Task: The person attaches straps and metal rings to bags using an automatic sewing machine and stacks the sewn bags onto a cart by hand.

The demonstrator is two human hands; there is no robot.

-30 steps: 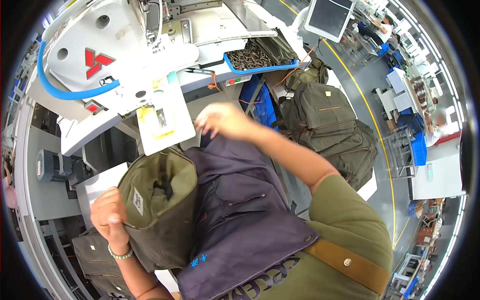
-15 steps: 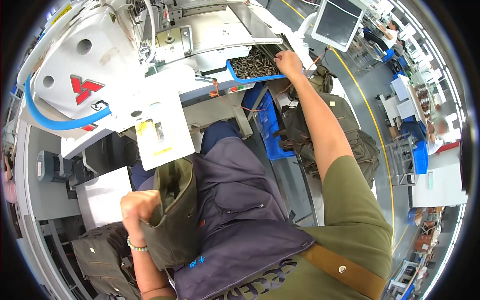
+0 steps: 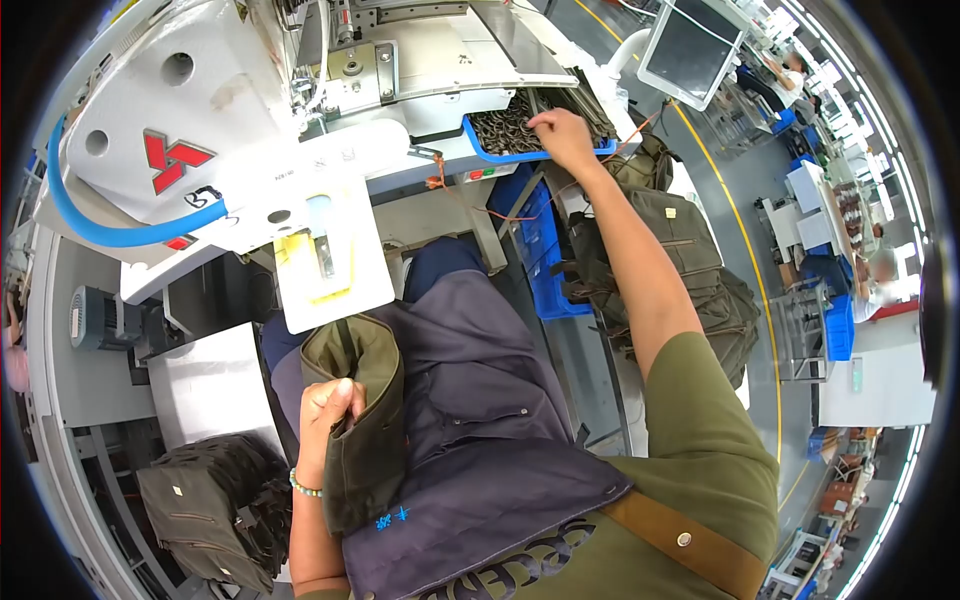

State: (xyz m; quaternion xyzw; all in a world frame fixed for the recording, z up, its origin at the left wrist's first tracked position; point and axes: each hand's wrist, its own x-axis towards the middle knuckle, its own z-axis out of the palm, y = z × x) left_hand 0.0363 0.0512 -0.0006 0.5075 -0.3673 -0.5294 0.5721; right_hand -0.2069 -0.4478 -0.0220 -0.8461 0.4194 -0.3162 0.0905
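Note:
My left hand (image 3: 332, 408) is closed on the edge of an olive fabric bag (image 3: 368, 455), which stands open at the top on my lap. My right hand (image 3: 565, 140) is over a blue tray (image 3: 515, 157) filled with small dark metal pieces (image 3: 500, 130), perhaps hooks or buckles. Its fingers are drawn together at the pieces; whether something is between them I cannot make out. Directly in front of the bag is the white and yellow plate (image 3: 340, 260) of a sewing machine (image 3: 130, 110).
Olive backpacks lie in a pile on the right (image 3: 690, 250) and another on the left (image 3: 215, 510). A blue bin (image 3: 545, 250) stands below the tray. A screen (image 3: 692, 50) is at the upper right. An orange cord (image 3: 500, 217) hangs below the table edge.
My right hand has shifted left, from the tray's right edge to over the metal pieces. The left hand has moved right and holds the bag more upright, closer in front of me.

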